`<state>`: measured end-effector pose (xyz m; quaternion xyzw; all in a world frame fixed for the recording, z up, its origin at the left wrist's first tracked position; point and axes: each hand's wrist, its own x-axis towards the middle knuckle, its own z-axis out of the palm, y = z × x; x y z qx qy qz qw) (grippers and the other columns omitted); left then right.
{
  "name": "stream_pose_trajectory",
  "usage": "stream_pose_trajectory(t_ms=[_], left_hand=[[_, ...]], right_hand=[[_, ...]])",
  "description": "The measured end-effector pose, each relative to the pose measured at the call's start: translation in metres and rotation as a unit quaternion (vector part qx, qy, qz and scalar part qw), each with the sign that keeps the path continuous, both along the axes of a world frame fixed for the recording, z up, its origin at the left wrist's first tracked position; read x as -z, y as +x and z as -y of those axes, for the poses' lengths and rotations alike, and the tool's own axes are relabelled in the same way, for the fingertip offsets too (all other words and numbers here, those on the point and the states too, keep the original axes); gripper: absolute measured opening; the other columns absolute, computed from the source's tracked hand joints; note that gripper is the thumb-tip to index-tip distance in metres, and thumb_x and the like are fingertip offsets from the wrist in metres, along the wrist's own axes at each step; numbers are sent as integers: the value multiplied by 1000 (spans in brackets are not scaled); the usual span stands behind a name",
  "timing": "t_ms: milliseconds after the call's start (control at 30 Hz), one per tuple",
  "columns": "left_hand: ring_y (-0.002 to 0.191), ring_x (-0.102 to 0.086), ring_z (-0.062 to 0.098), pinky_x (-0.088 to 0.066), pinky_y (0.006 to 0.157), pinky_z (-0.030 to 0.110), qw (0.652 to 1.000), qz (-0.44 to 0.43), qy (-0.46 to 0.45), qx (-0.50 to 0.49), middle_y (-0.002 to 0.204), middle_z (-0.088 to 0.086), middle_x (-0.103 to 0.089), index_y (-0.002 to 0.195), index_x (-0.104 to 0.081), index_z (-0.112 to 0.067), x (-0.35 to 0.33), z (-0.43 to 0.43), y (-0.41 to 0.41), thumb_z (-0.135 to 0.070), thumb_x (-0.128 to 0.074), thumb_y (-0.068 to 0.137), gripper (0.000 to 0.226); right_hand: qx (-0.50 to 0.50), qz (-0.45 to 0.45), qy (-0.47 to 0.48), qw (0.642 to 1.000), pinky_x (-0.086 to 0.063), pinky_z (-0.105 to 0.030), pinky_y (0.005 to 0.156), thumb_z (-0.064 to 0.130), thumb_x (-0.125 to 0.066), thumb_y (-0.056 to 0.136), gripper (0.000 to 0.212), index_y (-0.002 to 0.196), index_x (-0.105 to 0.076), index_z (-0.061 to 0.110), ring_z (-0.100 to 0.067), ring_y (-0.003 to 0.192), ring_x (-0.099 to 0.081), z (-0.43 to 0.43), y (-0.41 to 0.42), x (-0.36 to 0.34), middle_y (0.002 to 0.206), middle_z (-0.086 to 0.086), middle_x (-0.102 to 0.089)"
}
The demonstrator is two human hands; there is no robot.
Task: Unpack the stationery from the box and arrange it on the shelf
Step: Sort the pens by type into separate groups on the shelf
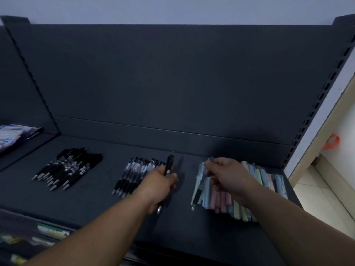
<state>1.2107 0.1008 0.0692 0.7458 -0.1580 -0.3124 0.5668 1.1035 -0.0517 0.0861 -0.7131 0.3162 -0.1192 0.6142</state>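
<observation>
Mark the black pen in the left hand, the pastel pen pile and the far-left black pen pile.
Black pen (169, 163): head view, upper barrel.
Pastel pen pile (266, 177): head view, pens at its right.
Black pen pile (67, 167): head view, pile's middle.

The left forearm (107, 225) and right forearm (292, 217) are bare to the wrist. The left hand (161, 181) and right hand (228, 175) are bare too.

Above you, a plain pale wall (172, 8) spans the top of the view. To your right, a small orange item (330, 142), too blurred to identify, sits on a light panel (346, 127). Light floor tiles (317, 191) lie below it.
</observation>
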Motion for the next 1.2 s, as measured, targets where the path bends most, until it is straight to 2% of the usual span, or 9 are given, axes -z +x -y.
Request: stream_pose_trajectory(t_ms=[133,300,467,633,733,800,900,1033,1200], left_hand=[[51,-51,10,-41,50,18,997,31,50,-40,69,2,-59,127,-51,-13,7,-21,39,-14,-54,94,34],[73,-58,10,-47,65,19,995,23,7,-100,92,0,-63,131,-50,-12,12,-46,67,5,-50,90,45],[87,-64,13,-49,68,21,987,115,37,-110,114,4,-67,124,-57,-17,19,-81,94,5,-54,88,42],[82,-59,5,-42,75,17,970,209,84,-96,95,-9,-65,116,-60,-18,11,-121,135,2,-57,88,35],[81,-61,7,-40,74,16,957,245,132,-84,84,-15,-62,108,-62,-20,16,-144,166,-1,-56,89,28],[95,-63,16,-40,78,18,949,263,157,-70,93,-9,-65,111,-61,-23,16,-157,183,-4,-54,90,30],[115,-57,19,-38,91,17,932,296,208,-28,124,2,-60,129,-55,-17,15,-172,203,1,-50,88,45],[130,-41,21,-23,104,12,903,348,244,58,144,11,-37,137,-47,-6,23,-182,215,9,-42,85,54],[145,-14,21,-13,117,23,871,404,244,137,157,8,-15,140,-42,-9,46,-187,220,3,-39,88,54]], right_hand=[[-9,-3,14,1000,-42,-23,45,30,-53,98,24,91,-62,9,-10,47,-54,-13,14,9,69,-4,-57],[-41,-11,43,998,-45,-23,46,26,-58,96,21,108,-60,9,-10,47,-56,-34,37,20,63,-4,-58],[-59,-28,51,997,-46,-22,46,19,-64,91,45,132,-47,10,-10,49,-56,-61,77,29,62,-4,-59],[-48,-34,-51,997,-46,-22,46,27,-67,88,48,130,-45,20,-10,48,-55,-97,124,29,65,-3,-62],[-48,-58,-178,981,-51,-28,69,37,-67,85,51,130,-49,21,-14,73,-60,-116,148,32,90,0,-64],[-50,-82,-250,964,-43,-22,76,41,-65,87,53,133,-47,22,-14,88,-59,-128,159,31,99,2,-64],[-49,-110,-299,947,-42,-21,65,40,-61,90,52,135,-42,24,-11,79,-56,-143,171,29,88,3,-62],[-19,-170,-378,910,-54,-36,73,42,-58,91,56,139,-34,24,-21,84,-62,-151,183,34,86,-4,-65],[-40,-207,-466,859,-49,-32,86,45,-56,91,42,129,-49,27,-20,110,-55,-165,185,38,121,1,-52]])
